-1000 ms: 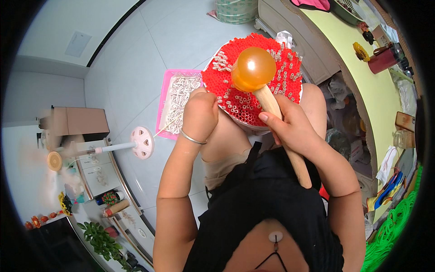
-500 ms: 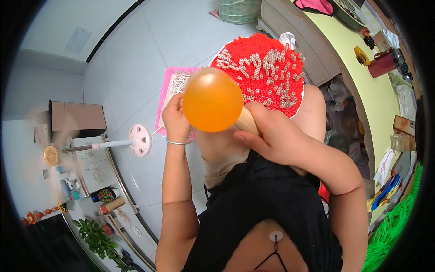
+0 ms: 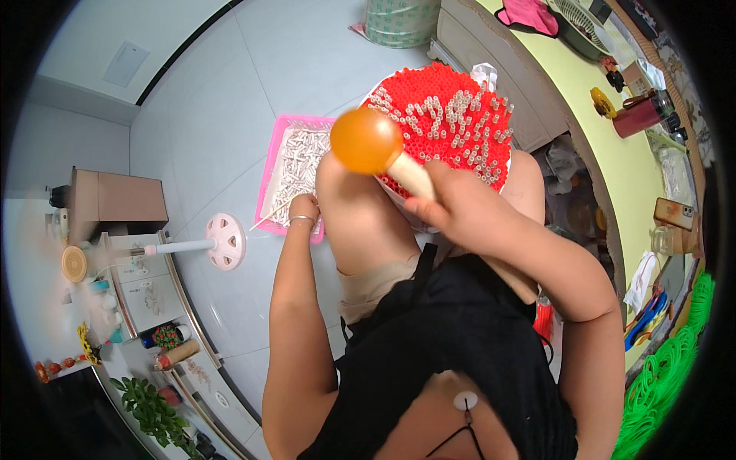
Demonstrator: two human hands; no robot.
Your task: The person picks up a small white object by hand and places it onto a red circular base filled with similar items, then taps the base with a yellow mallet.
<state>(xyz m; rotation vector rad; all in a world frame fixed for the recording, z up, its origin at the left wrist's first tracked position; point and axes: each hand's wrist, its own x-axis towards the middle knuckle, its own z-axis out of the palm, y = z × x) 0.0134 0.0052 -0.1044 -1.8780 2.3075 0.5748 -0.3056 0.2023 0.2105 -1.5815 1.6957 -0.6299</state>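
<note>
My right hand is closed round the pale wooden handle of a mallet with a round orange head. The head hangs above my left knee, beside a round bundle of red tubes. Many of those tubes have small whitish cylinders standing in their upper ends. My left hand is low over the near right corner of a pink basket, closed on a thin pale stick. Inside the basket lies a heap of small white cylinders. The left fingertips are mostly hidden.
A white-and-pink fan lies sideways in view to the left. Along the right runs a yellow-green counter with a dark red bottle, a phone and a glass jar. Green cord is piled at lower right.
The left hand has dropped from beside the mallet head to the basket's near corner. The mallet head has moved down and away from my face, uncovering more of the basket and red tubes.
</note>
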